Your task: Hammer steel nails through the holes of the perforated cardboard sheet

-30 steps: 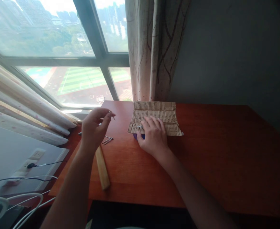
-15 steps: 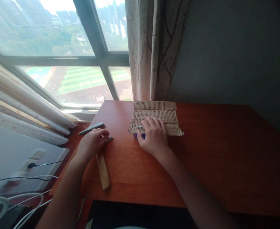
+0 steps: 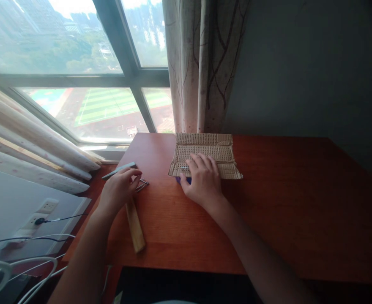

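Observation:
A sheet of perforated brown cardboard [image 3: 205,151] lies near the back of the desk, its front part raised over a purple object [image 3: 179,180] that is mostly hidden. My right hand [image 3: 203,177] rests on the front of the cardboard, fingers spread over it and thumb apart at the front edge. Beside that thumb is a short row of small metal pieces [image 3: 184,168]. My left hand [image 3: 119,185] is curled in a pinch; whatever its fingertips hold is too small to make out. Just right of it lie several thin metal pieces, like nails [image 3: 143,184].
Under my left hand runs a wooden bar or handle [image 3: 135,230]; a grey tapered piece [image 3: 122,169] lies behind the hand, and any join is hidden. The reddish desk [image 3: 284,202] borders a window [image 3: 103,105] and curtain [image 3: 187,84]. Cables [image 3: 40,270] hang at lower left.
My left hand has shifted slightly left and up from the thin metal pieces. My right hand stays on the cardboard. The whole view has slid slightly.

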Available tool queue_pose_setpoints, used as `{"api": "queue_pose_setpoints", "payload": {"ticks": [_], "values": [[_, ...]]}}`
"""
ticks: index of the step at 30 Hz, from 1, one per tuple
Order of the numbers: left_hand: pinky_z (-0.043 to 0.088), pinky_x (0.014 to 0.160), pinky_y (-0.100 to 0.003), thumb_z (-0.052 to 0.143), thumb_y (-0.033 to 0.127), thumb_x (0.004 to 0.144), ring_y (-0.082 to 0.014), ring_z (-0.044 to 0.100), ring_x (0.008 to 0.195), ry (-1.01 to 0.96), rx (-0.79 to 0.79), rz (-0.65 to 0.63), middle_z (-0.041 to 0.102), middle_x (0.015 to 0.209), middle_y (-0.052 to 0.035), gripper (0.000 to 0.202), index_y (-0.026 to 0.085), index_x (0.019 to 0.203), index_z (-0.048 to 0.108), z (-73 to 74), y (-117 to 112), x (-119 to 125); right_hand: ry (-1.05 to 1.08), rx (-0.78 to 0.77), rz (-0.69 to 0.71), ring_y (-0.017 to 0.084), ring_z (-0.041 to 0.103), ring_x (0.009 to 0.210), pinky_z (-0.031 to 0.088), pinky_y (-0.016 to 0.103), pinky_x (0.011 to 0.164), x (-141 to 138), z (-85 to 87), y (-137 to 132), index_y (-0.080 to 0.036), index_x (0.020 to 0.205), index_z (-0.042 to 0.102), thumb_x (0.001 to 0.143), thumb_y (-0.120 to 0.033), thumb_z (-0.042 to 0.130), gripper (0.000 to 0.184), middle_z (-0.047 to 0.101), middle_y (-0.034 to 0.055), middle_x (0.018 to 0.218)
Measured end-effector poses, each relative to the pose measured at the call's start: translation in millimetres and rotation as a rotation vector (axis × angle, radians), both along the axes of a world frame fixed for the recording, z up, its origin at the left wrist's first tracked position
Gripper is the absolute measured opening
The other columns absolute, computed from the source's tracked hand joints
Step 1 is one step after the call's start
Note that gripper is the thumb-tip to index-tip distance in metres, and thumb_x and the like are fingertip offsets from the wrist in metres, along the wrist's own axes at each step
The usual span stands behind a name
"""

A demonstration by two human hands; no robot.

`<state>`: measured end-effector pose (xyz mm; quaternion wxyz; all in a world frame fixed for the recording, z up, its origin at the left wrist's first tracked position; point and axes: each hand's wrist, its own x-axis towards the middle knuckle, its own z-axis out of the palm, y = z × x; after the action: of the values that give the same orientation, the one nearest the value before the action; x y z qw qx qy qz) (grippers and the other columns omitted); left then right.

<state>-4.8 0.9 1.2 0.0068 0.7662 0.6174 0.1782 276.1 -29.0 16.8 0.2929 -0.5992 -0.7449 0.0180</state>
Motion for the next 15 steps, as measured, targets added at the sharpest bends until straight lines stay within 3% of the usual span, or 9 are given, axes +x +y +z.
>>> {"api": "queue_pose_setpoints", "payload": {"ticks": [7,15], "values": [[0.043,0.061,-0.026,0.056,0.033,0.091,-0.0126,0.055,0.062,-0.241,0.062,-0.162,0.064,0.077,-0.0006,0.020,0.020,0.095,0.071,17.4,-5.6,34.2,0.001,0.001,-0.002,0.033,0.045,0.136,0.024,0.052,0.119,0.1,0.1,0.4,-0.015,0.123,0.067,0.091,-0.039,0.054,0.042,0.058,0.0124,0.143],[0.045,0.061,-0.024,0.061,0.025,0.090,-0.0117,0.057,0.067,-0.407,0.038,-0.323,0.068,0.082,-0.0017,0.012,0.019,0.094,0.071,33.7,-6.4,83.2,-0.011,-0.022,-0.003,0.033,0.042,0.137,0.023,0.052,0.119,-0.4,0.9,0.2,-0.015,0.125,0.066,0.092,-0.040,0.053,0.043,0.056,0.0127,0.145]]}}
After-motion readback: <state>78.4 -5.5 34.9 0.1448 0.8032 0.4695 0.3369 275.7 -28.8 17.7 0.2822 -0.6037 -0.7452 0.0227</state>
